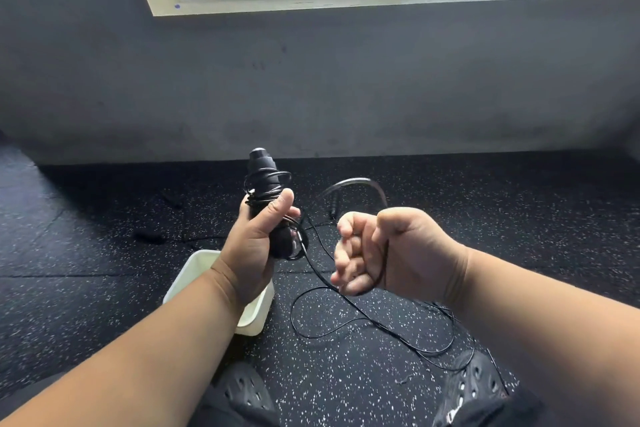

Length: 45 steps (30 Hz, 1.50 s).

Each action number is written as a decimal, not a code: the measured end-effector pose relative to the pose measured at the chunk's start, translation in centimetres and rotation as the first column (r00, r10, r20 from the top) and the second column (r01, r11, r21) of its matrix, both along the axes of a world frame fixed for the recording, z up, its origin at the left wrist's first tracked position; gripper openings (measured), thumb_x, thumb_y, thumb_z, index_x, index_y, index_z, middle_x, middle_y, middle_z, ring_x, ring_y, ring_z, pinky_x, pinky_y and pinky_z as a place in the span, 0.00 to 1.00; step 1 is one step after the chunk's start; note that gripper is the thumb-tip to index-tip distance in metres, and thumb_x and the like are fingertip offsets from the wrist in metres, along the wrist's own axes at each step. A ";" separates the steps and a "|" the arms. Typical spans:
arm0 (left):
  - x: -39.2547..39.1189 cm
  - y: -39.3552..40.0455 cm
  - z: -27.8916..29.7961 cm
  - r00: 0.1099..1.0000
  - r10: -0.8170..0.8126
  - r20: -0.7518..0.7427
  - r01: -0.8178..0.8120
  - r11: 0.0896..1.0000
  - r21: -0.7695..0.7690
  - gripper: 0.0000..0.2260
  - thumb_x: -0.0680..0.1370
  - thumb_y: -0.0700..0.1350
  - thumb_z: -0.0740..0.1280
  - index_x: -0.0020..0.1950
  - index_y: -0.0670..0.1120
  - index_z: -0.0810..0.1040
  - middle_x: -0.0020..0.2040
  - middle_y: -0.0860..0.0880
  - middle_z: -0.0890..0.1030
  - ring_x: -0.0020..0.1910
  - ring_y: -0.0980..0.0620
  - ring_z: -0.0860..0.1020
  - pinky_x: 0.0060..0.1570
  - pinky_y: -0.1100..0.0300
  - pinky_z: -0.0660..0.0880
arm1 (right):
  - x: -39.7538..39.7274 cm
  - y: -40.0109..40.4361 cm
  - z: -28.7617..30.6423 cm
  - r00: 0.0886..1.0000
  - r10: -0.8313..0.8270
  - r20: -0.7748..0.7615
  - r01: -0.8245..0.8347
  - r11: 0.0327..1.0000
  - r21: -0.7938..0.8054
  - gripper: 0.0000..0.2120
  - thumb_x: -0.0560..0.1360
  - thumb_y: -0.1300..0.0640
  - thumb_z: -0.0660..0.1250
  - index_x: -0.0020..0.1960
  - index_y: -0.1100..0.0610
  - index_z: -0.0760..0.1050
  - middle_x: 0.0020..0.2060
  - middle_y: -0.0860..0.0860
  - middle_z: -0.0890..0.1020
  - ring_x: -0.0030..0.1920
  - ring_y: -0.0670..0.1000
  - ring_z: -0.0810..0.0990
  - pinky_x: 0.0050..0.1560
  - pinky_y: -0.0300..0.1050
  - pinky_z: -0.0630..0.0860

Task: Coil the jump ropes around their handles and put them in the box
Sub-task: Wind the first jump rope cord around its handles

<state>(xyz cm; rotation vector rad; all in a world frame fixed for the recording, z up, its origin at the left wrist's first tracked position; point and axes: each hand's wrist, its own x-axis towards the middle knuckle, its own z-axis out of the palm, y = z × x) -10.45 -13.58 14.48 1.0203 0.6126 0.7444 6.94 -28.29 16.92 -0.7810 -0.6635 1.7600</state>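
Note:
My left hand (pixel 254 243) grips the black jump rope handles (pixel 265 177) upright, with a few turns of thin black rope wound round them. My right hand (pixel 388 250) is a fist closed round the rope (pixel 381 260), which arcs up over it in a blurred loop (pixel 360 182). The loose rest of the rope (pixel 349 319) trails in curves over the floor between my hands and down to the right. A white box (pixel 256 319) stands on the floor under my left wrist, which hides most of it.
I sit on a black speckled rubber floor (pixel 485 218), with my black perforated shoes (pixel 242 388) at the bottom edge. A grey wall (pixel 346 80) with a window runs across the back. Small dark objects (pixel 149 236) lie on the floor at the left.

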 end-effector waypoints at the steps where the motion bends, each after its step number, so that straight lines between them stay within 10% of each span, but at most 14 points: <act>1: 0.1 -0.5 0.0 0.999 -0.039 -0.005 0.039 0.999 0.021 0.23 0.74 0.52 0.78 0.64 0.48 0.74 0.46 0.46 0.81 0.36 0.54 0.79 0.33 0.59 0.77 | 0.4 0.1 -0.2 0.998 0.067 -0.014 -0.066 0.998 0.022 0.19 0.65 0.60 0.58 0.55 0.60 0.73 0.50 0.65 0.78 0.53 0.64 0.79 0.55 0.58 0.77; 7: 0.1 -1.2 -0.6 0.986 -0.134 -0.097 0.150 0.971 0.183 0.32 0.67 0.55 0.82 0.66 0.48 0.74 0.54 0.47 0.80 0.55 0.48 0.78 0.60 0.44 0.76 | 3.0 0.0 -0.3 0.981 0.196 0.008 -0.196 0.975 0.104 0.36 0.69 0.47 0.59 0.76 0.58 0.61 0.69 0.64 0.66 0.71 0.65 0.60 0.71 0.67 0.55; 13: 0.2 -1.7 -1.4 0.947 -0.099 -0.305 0.230 0.874 0.428 0.32 0.66 0.51 0.83 0.66 0.55 0.72 0.48 0.58 0.83 0.48 0.58 0.80 0.50 0.61 0.78 | 3.9 0.7 0.9 0.988 -0.054 0.142 0.056 0.998 -0.007 0.38 0.75 0.28 0.62 0.73 0.55 0.71 0.66 0.63 0.73 0.69 0.61 0.69 0.69 0.64 0.62; 16: 0.4 -2.4 -2.1 0.927 -0.048 -0.371 0.263 0.788 0.557 0.33 0.66 0.53 0.83 0.66 0.59 0.71 0.55 0.55 0.83 0.55 0.52 0.82 0.58 0.54 0.79 | 1.3 1.2 0.6 0.725 -0.271 0.634 0.216 0.962 0.164 0.16 0.80 0.45 0.68 0.64 0.52 0.78 0.58 0.58 0.84 0.56 0.52 0.82 0.60 0.53 0.74; 23: 1.0 -2.6 -2.2 0.954 -0.070 -0.293 0.195 0.884 0.425 0.32 0.64 0.50 0.84 0.63 0.56 0.74 0.47 0.53 0.82 0.45 0.54 0.78 0.47 0.51 0.79 | -0.4 1.1 -1.1 0.429 -0.524 0.736 0.304 0.851 0.429 0.05 0.78 0.53 0.75 0.48 0.53 0.82 0.42 0.54 0.87 0.41 0.49 0.82 0.50 0.58 0.82; 29: 1.3 -3.8 -2.1 0.960 -0.116 -0.253 0.205 0.910 0.361 0.27 0.65 0.44 0.82 0.59 0.49 0.74 0.43 0.54 0.81 0.42 0.57 0.76 0.42 0.63 0.76 | -0.1 0.7 -0.9 -0.275 -0.768 0.578 -0.234 0.637 0.735 0.14 0.81 0.52 0.70 0.39 0.54 0.72 0.32 0.45 0.71 0.31 0.52 0.70 0.31 0.50 0.69; 34: 1.1 -3.4 -3.1 0.950 -0.130 -0.284 0.235 0.897 0.375 0.34 0.60 0.47 0.82 0.64 0.54 0.75 0.49 0.56 0.84 0.48 0.56 0.79 0.51 0.58 0.79 | -1.1 0.6 0.0 -0.332 -0.852 0.406 -0.566 0.524 0.637 0.14 0.80 0.56 0.69 0.38 0.56 0.72 0.32 0.52 0.75 0.30 0.57 0.71 0.33 0.51 0.67; 45: 1.3 -4.0 -4.0 0.910 -0.004 -0.416 0.201 0.879 0.433 0.31 0.61 0.48 0.77 0.62 0.64 0.74 0.53 0.50 0.87 0.48 0.49 0.82 0.57 0.34 0.79 | -3.3 0.7 -1.5 -0.410 -0.769 0.491 -0.442 0.638 0.630 0.09 0.78 0.58 0.69 0.40 0.56 0.73 0.33 0.53 0.78 0.30 0.57 0.75 0.31 0.50 0.68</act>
